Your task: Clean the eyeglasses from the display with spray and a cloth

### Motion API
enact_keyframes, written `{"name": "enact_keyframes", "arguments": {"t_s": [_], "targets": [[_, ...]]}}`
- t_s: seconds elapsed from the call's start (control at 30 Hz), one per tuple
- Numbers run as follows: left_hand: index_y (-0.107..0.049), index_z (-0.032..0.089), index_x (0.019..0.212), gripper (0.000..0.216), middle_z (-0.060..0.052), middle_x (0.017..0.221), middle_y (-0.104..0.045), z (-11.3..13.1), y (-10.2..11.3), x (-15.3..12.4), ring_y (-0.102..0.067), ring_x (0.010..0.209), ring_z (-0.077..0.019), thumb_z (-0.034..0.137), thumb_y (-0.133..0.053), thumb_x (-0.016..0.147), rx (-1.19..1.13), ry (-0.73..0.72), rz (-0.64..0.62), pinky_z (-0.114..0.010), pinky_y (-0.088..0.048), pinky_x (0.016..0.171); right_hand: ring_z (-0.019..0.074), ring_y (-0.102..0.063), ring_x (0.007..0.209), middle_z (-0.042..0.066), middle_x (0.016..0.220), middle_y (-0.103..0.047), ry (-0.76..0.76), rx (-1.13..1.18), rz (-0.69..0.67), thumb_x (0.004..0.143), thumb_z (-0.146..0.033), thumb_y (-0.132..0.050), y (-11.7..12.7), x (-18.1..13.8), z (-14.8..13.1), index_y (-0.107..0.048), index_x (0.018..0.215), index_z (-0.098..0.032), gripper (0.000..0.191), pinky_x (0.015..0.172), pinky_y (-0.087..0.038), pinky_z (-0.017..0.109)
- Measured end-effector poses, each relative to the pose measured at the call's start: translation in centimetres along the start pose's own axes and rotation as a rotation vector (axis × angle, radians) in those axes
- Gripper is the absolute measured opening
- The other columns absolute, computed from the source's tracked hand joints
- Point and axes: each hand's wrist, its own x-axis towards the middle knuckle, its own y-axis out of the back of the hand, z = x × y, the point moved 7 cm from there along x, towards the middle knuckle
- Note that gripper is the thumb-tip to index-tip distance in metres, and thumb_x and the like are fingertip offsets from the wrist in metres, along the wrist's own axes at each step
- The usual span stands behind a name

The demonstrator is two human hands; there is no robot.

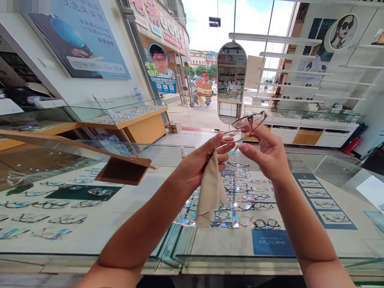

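Observation:
A pair of thin-framed eyeglasses [250, 123] is held up between my two hands, above the glass display counter. My left hand [207, 160] grips one end of the frame with thumb and fingers. From the same hand hangs a beige cleaning cloth [211, 192], its upper edge tucked into the palm. My right hand [267, 154] is on the other side of the glasses, its fingers behind the frame and its thumb below, apart from the left thumb. Part of the right fingers' contact is hidden behind the lens and frame.
Below lies the glass counter [120, 224] with rows of eyeglasses [244, 204] inside. A brown-framed tray or mirror [123, 170] rests at the left. Farther off stand an oval mirror [231, 80], white shelves [289, 39], another display case [147, 128] and a red fire extinguisher [351, 145].

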Motion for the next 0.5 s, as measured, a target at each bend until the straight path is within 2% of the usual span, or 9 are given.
{"name": "enact_keyframes", "arguments": {"t_s": [0.1, 0.2, 0.4, 0.5], "targets": [[-0.074, 0.015, 0.090, 0.043, -0.004, 0.090, -0.073, -0.8, -0.4, 0.2, -0.040, 0.049, -0.0003, 0.048, -0.095, 0.072, -0.011, 0.068, -0.025, -0.014, -0.035, 0.040, 0.0241, -0.069, 0.123, 0.001, 0.122, -0.077, 0.051, 0.006, 0.041, 0.087, -0.039, -0.082, 0.3, 0.0, -0.5, -0.082, 0.114, -0.037, 0.027, 0.114, -0.051, 0.047], [-0.074, 0.015, 0.089, 0.041, -0.006, 0.089, -0.073, -1.3, -0.3, 0.4, -0.039, 0.047, -0.0007, 0.050, -0.092, 0.077, 0.007, 0.091, -0.057, -0.015, -0.033, 0.038, 0.0249, -0.071, 0.117, 0.001, 0.115, -0.079, 0.062, -0.002, 0.080, 0.085, -0.040, -0.085, 0.5, 0.1, -0.7, -0.085, 0.107, -0.036, 0.022, 0.111, -0.053, 0.049], [-0.076, 0.015, 0.087, 0.046, -0.008, 0.089, -0.074, -1.9, 0.1, 0.7, -0.046, 0.049, -0.0036, 0.054, -0.095, 0.071, 0.045, 0.148, -0.093, -0.016, -0.040, 0.040, 0.0210, -0.073, 0.101, -0.001, 0.102, -0.081, 0.128, 0.009, 0.166, 0.086, -0.032, -0.084, 0.8, -0.1, -1.3, -0.086, 0.097, -0.036, 0.011, 0.098, -0.057, 0.044], [-0.077, 0.015, 0.086, 0.048, -0.009, 0.089, -0.074, -2.0, 0.3, 0.7, -0.050, 0.051, -0.0053, 0.054, -0.097, 0.067, 0.045, 0.160, -0.087, -0.017, -0.042, 0.041, 0.0223, -0.073, 0.107, 0.000, 0.107, -0.081, 0.070, 0.023, 0.104, 0.082, -0.036, -0.087, 0.5, 0.0, -0.8, -0.084, 0.096, -0.034, 0.015, 0.103, -0.056, 0.046]]}}
